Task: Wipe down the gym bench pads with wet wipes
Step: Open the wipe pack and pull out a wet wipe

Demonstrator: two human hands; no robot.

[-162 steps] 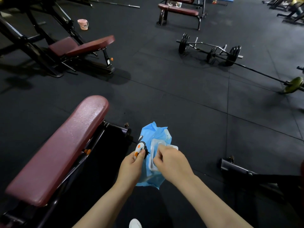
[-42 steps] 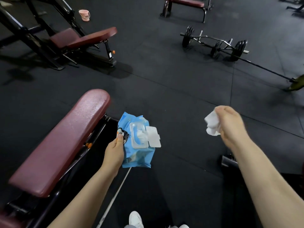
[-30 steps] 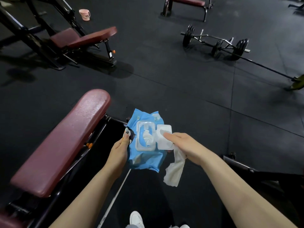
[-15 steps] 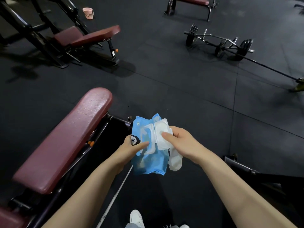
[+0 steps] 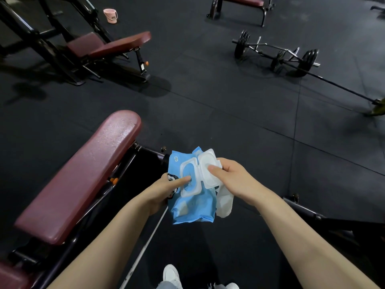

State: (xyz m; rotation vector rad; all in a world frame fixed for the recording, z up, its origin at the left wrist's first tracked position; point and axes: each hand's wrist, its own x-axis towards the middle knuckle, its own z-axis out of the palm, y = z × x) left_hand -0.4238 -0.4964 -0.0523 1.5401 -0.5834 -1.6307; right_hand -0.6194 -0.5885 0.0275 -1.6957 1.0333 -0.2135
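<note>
- Head view: compared with a second earlier, the white lid (image 5: pixel 207 168) stood folded closer over the pack's opening, and the pulled-out wipe (image 5: pixel 224 202) hung bunched instead of trailing long.
- Left hand (image 5: pixel 164 189) gripped the blue wet-wipe pack (image 5: pixel 190 207) at its 9 o'clock edge, thumb on the opening's frame.
- Right hand (image 5: pixel 231 177) pinched the lid with its thumb on top; the wipe dangled beneath it.
- Maroon bench pad (image 5: pixel 83 174) lay at 9 o'clock, untouched.
- Barbell (image 5: pixel 277 57) at 1 o'clock, pink bucket (image 5: pixel 110 15) at 11 o'clock, well apart.
</note>
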